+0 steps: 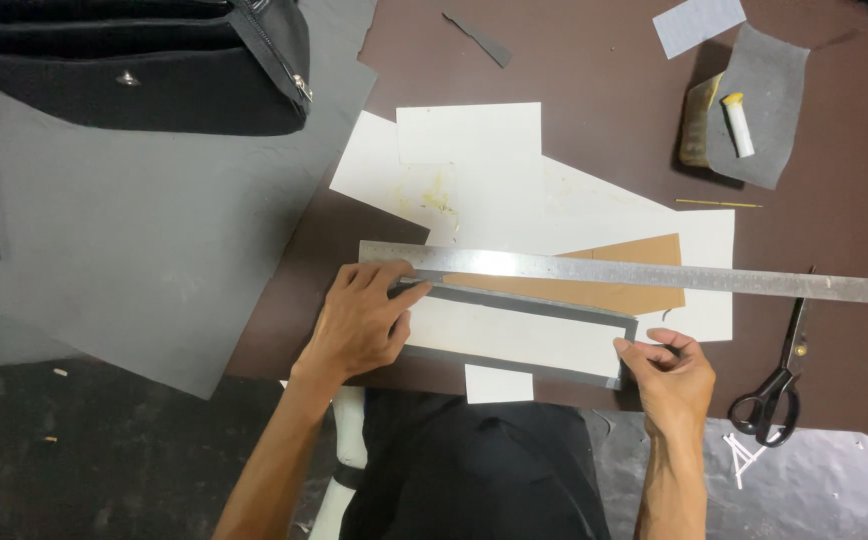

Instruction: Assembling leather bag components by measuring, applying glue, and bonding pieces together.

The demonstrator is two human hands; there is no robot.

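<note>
The left hand (359,320) is lying flat, fingers spread, pressing the ruler's (634,272) near end onto the grey strip (514,302) just below it. The right hand (676,378) is pinching the strip's far corner. Pressed at one end only, the ruler could pivot, skewing the strip.

My left hand (362,322) covers the left end of the grey-edged white strip (524,338), so I can't see that end. My right hand (676,378) hides the strip's lower right corner. The steel ruler (644,273) hides the upper edge of the brown card (604,285). At the upper left of the frame, the black bag (144,60) is cut off by the edge. The ruler's markings are too small to tell.
</note>
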